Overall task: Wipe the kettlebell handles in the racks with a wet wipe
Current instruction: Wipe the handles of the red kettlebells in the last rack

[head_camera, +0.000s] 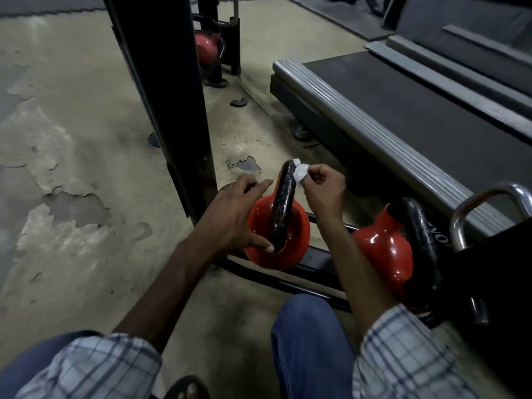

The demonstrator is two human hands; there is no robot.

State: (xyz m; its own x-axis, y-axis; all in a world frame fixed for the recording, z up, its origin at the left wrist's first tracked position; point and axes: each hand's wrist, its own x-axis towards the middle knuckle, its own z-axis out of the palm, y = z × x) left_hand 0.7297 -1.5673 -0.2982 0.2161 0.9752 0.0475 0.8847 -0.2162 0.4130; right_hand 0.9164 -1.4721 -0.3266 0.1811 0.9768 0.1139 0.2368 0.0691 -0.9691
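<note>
Pinching a crumpled white wet wipe (300, 173), the right hand (325, 191) is held against the black handle (283, 205) of a red kettlebell (300, 228), which is touched by the left hand (230, 217), fingers spread; white lettering (440, 236) beside is illegible.

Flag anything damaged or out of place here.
The floor coating has flaked off in patches left of the rack post, with another chip just beyond the kettlebell where the right hand pinches the wet wipe.
</note>
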